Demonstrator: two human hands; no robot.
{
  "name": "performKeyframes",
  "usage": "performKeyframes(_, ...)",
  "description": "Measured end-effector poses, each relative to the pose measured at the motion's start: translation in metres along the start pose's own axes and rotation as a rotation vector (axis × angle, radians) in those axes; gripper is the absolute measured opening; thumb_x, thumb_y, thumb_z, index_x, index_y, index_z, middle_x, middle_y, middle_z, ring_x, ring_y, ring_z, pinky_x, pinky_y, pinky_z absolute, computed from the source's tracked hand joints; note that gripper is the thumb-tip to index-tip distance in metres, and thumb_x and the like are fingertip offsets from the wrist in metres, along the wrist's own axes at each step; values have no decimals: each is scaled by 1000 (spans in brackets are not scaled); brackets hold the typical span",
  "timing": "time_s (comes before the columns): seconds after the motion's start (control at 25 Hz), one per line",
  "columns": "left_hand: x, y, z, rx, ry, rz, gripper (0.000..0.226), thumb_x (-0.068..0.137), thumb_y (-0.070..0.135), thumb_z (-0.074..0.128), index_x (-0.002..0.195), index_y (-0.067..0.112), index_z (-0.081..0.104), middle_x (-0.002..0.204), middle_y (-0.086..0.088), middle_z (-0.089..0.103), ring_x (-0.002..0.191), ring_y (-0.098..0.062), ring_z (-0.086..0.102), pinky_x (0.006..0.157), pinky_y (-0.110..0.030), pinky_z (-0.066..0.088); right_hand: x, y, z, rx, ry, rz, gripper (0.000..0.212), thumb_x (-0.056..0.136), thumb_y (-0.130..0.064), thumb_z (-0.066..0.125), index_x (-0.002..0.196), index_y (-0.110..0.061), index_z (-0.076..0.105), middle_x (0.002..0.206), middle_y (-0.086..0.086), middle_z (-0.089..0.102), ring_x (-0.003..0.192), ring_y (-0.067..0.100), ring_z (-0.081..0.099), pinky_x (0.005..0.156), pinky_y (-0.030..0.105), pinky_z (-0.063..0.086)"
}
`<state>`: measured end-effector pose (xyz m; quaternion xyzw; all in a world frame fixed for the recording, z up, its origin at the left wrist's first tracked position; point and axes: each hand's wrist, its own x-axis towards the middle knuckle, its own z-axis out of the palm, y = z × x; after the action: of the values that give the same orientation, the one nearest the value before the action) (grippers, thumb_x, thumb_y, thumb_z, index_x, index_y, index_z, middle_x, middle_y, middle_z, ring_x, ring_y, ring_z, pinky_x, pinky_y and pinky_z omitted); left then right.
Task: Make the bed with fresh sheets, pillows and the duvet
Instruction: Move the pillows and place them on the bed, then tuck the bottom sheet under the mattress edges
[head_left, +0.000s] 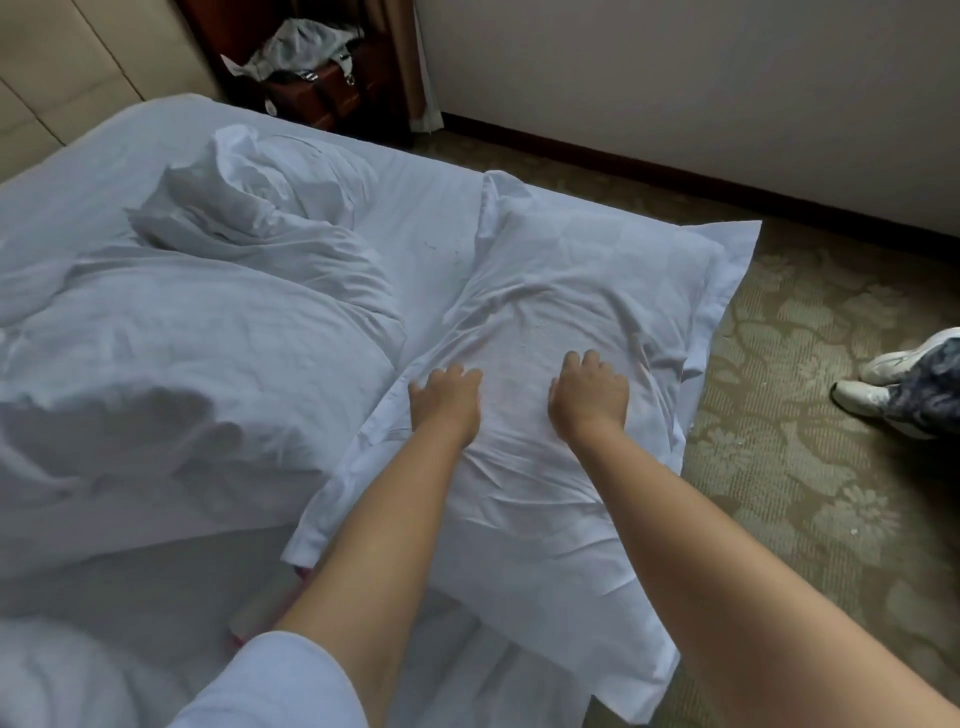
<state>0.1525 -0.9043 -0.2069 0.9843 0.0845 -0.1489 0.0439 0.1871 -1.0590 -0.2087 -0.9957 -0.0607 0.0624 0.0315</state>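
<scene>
Your left hand (449, 397) and right hand (589, 392) press flat, fingers loosely bent, grasping nothing, on the white cased rectangular pillow (566, 291) beneath them; left of your left hand the crumpled white duvet (197, 332) lies unspread on the fitted white sheet (415, 218); pillow placement and duvet remain

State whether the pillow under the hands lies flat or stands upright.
Flat: the pillow lies on the bed sheet, both hands pressing its top.

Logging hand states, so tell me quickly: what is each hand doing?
Left hand: open, pressing on the pillow.
Right hand: open, pressing on the pillow too.
</scene>
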Motion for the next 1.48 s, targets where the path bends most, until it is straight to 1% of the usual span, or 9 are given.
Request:
performKeyframes(0.16, -70, -43, 1, 13, 4, -79, 43, 99, 17, 38, 141, 25, 36, 145, 0, 37, 131, -24, 36, 107, -47, 27, -63, -37, -7, 12, -76, -135, 28, 99, -21, 37, 125, -11, 41, 122, 9, 48, 105, 27, 52, 76, 32, 34)
performKeyframes(0.44, -214, -137, 21, -82, 5, -270, 42, 96, 17, 41, 137, 25, 41, 141, -3, 41, 130, -26, 38, 110, -51, 26, -182, -113, -11, 60, -183, -316, 35, 98, -23, 39, 131, -10, 40, 131, 13, 47, 116, 34, 51, 88, 39, 42)
performKeyframes(0.56, -284, -178, 41, -120, -21, -353, 42, 97, 16, 39, 138, 24, 42, 141, -3, 41, 130, -27, 38, 111, -52, 24, -244, -146, -1, 27, -237, -381, 34, 97, -20, 41, 129, -9, 42, 130, 14, 47, 116, 34, 51, 87, 37, 41)
performKeyframes(0.72, -377, -228, 69, -157, -40, -412, 42, 96, 11, 39, 134, 25, 46, 138, -3, 43, 126, -26, 41, 107, -46, 29, -331, -190, 16, 13, -275, -427, 32, 97, -19, 41, 127, -10, 44, 129, 13, 47, 116, 34, 51, 87, 38, 42)
performKeyframes(0.84, -434, -259, 90, -179, -57, -420, 48, 96, 9, 37, 139, 28, 43, 141, -3, 40, 128, -25, 41, 106, -43, 28, -389, -220, 29, -21, -284, -477, 28, 96, -18, 41, 123, -9, 44, 125, 12, 48, 112, 34, 52, 78, 36, 38)
performKeyframes(1.04, -485, -291, 111, -164, -88, -375, 42, 97, 10, 37, 137, 22, 44, 141, -4, 39, 128, -26, 39, 110, -48, 25, -450, -258, 43, -61, -311, -538, 31, 96, -15, 42, 127, -11, 44, 128, 11, 47, 111, 31, 52, 74, 34, 36)
performKeyframes(1.24, -491, -300, 117, -165, -63, -346, 47, 95, 4, 36, 138, 20, 43, 144, -3, 37, 130, -26, 38, 112, -47, 23, -459, -277, 48, -67, -332, -574, 30, 95, -15, 44, 124, -11, 45, 125, 10, 49, 109, 31, 53, 74, 37, 41)
performKeyframes(1.32, -492, -300, 123, -179, -63, -337, 48, 94, 2, 35, 138, 19, 43, 144, -4, 37, 129, -26, 38, 111, -44, 26, -456, -278, 55, -55, -350, -583, 29, 97, -22, 44, 123, -10, 46, 124, 10, 50, 107, 31, 54, 76, 36, 42)
performKeyframes(1.48, -489, -300, 149, -228, -106, -297, 53, 92, -1, 36, 142, 17, 39, 144, -3, 37, 128, -26, 39, 105, -37, 30, -456, -270, 85, -93, -466, -570, 46, 95, -41, 49, 132, -14, 43, 128, 7, 47, 111, 29, 52, 81, 36, 42)
